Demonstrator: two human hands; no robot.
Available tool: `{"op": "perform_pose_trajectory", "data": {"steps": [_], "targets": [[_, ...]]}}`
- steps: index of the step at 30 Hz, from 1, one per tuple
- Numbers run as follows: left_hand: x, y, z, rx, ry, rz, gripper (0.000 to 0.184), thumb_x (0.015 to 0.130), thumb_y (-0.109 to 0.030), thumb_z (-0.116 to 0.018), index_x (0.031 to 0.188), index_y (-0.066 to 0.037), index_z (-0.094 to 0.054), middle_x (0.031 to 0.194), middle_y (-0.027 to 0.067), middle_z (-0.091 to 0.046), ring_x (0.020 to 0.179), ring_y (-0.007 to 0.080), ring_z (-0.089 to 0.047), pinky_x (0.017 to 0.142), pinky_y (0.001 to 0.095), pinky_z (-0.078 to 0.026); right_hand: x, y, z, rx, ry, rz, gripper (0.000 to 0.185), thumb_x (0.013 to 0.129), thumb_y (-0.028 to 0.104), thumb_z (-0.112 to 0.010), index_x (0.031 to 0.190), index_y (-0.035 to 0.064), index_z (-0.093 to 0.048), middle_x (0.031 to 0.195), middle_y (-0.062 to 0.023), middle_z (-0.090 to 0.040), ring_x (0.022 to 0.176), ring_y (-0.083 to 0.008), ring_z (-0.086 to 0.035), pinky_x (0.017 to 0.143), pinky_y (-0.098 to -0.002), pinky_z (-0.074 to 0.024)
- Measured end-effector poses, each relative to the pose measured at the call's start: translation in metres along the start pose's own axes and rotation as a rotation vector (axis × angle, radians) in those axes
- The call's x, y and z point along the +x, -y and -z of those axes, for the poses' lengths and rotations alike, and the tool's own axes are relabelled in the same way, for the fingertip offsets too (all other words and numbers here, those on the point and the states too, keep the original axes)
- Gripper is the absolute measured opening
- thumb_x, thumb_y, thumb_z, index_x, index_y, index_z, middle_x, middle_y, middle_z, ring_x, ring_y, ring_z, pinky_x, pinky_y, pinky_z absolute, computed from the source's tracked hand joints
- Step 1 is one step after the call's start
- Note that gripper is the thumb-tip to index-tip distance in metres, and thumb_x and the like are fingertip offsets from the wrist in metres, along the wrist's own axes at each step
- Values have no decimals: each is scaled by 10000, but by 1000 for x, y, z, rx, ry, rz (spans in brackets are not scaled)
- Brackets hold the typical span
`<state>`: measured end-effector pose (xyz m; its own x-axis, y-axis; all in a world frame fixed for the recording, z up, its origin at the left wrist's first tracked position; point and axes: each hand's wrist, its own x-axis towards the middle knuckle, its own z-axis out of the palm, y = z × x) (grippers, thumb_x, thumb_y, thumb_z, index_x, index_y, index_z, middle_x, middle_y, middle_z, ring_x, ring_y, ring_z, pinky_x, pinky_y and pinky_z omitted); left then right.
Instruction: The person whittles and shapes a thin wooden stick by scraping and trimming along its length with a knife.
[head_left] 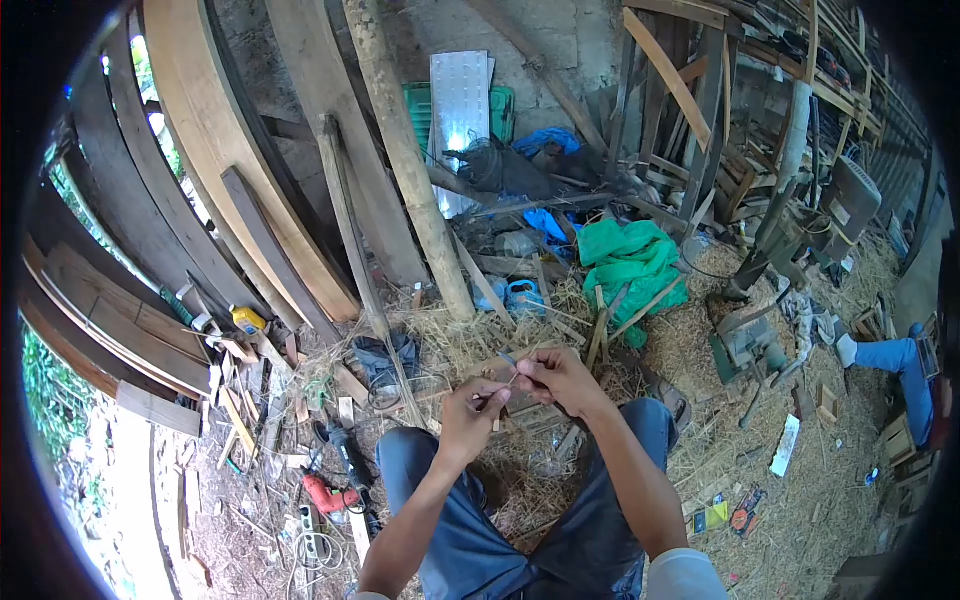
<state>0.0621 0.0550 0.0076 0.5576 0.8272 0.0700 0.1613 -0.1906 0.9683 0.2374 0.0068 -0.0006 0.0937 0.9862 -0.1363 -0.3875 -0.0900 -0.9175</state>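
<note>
In front of my knees, my left hand (474,410) and my right hand (560,382) are close together with bent, pinching fingers. A thin pale sliver (514,380) spans the small gap between their fingertips, too fine to name surely. A slim dark stick-like piece (507,358) juts out past the fingers of my right hand; the rest of it is mostly hidden by that hand. Both hands hover above the straw and wood shavings on the ground.
A red drill (330,495), a dark angle grinder (345,450) and a power strip (315,540) lie left of my legs. Planks (230,150) lean at upper left. A green sheet (630,265) lies ahead. Another person's leg (890,365) shows at right, near a machine (750,345).
</note>
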Motion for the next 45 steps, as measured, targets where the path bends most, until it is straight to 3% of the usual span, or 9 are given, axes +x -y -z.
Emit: {"op": "perform_pose_trajectory", "data": {"steps": [19, 23, 26, 28, 32, 36, 38, 41, 45], "targets": [[-34, 8, -23, -4, -141, 42, 96, 828, -64, -640, 875, 20, -639, 695, 56, -614, 598, 83, -523, 563, 229, -412, -20, -14, 4, -98, -122, 62, 182, 862, 207, -637, 800, 42, -591, 637, 20, -545, 468, -40, -406, 406, -212, -297], [-38, 8, -20, 63, -150, -36, 89, 824, -57, -642, 872, 17, -640, 705, 67, -625, 590, 85, -526, 567, 231, -422, -30, -40, -13, -42, -37, 31, 174, 868, 204, -628, 814, 40, -603, 635, 27, -531, 487, -44, -407, 422, -212, -308], [-46, 10, -18, 72, -124, 4, 80, 821, -50, -643, 856, 22, -637, 713, 71, -628, 599, 85, -530, 580, 236, -430, -22, -30, 5, -130, -183, 30, 211, 877, 235, -609, 801, 39, -598, 626, 38, -506, 512, -50, -422, 440, -213, -312], [-48, -3, -20, 49, -123, 30, 97, 848, -63, -621, 880, 28, -618, 751, 42, -626, 703, 82, -545, 649, 233, -429, -31, -24, -4, -142, -183, 58, 227, 885, 249, -597, 789, 43, -596, 614, 36, -508, 499, -46, -430, 424, -220, -306], [-55, 2, -10, 140, -153, -46, 77, 823, -48, -640, 848, 25, -634, 718, 74, -623, 627, 84, -537, 594, 238, -431, -17, -43, 7, -179, -232, -30, 235, 889, 253, -591, 772, 49, -593, 594, 42, -495, 466, -43, -412, 417, -215, -302], [-51, 4, -8, 75, -158, -22, 100, 831, -73, -638, 866, 20, -630, 729, 85, -639, 646, 94, -570, 603, 243, -445, -20, -32, -5, -152, -158, 75, 234, 886, 261, -596, 775, 55, -598, 600, 46, -502, 454, -46, -405, 399, -216, -294], [-62, 3, -1, 179, -130, 4, 111, 831, -75, -639, 879, 24, -630, 730, 78, -638, 641, 94, -571, 602, 240, -443, -17, -22, 18, -163, -484, 23, 219, 888, 259, -592, 824, 50, -606, 594, 47, -489, 446, -48, -389, 388, -212, -280], [-68, 23, 14, 36, -122, 25, 101, 844, -61, -621, 889, 29, -631, 745, 66, -640, 622, 95, -561, 596, 239, -442, -9, -11, 54, 3, -423, 196, 198, 903, 228, -565, 870, 41, -622, 584, 46, -469, 436, -49, -375, 377, -213, -275], [-66, 11, 17, -73, -121, 20, 105, 858, -61, -608, 897, 34, -634, 756, 54, -641, 651, 86, -555, 620, 232, -440, -29, -24, 0, -57, -246, 81, 192, 916, 198, -544, 961, 27, -618, 599, 37, -470, 436, -45, -368, 386, -203, -289]]}}
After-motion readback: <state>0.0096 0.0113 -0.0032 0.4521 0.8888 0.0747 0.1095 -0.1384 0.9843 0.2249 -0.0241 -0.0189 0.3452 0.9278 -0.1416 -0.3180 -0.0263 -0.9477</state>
